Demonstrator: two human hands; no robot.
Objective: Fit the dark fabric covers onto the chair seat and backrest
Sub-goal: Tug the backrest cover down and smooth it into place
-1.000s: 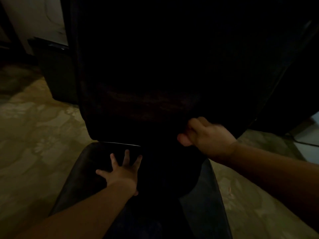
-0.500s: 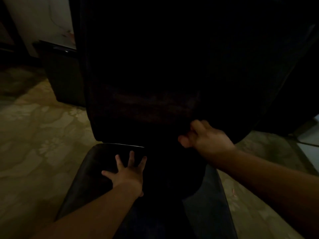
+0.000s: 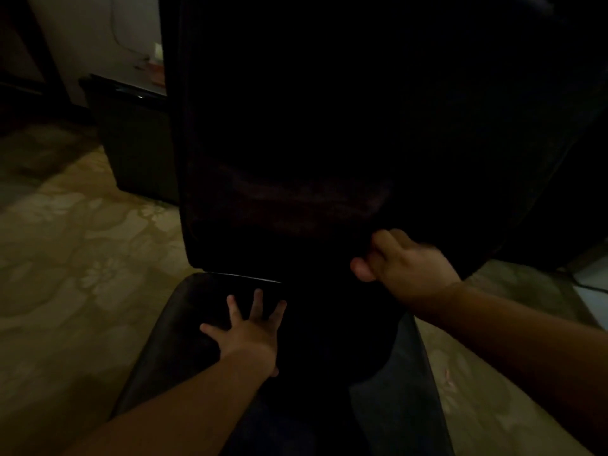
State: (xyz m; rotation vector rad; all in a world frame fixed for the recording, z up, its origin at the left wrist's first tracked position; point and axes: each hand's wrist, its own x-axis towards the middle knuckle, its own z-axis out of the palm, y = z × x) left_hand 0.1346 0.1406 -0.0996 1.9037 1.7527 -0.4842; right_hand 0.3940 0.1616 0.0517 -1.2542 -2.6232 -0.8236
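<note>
A dim room seen from above, two bare hands reaching toward one dark chair. The left hand (image 3: 251, 334) lies flat with fingers spread wide, pressing down on the back part of the chair seat (image 3: 171, 343), holding nothing. The right hand (image 3: 406, 261) has its fingers curled, pinching the lower edge of the dark fabric cover (image 3: 296, 199) that hangs over the upright backrest, just above the seat. More dark fabric drapes down between the hands; whether it is a second cover cannot be told in the gloom. The chair stands on a pale floor (image 3: 82, 241) with a faint floral pattern. One dark cabinet (image 3: 131, 143) sits behind, at left.
</note>
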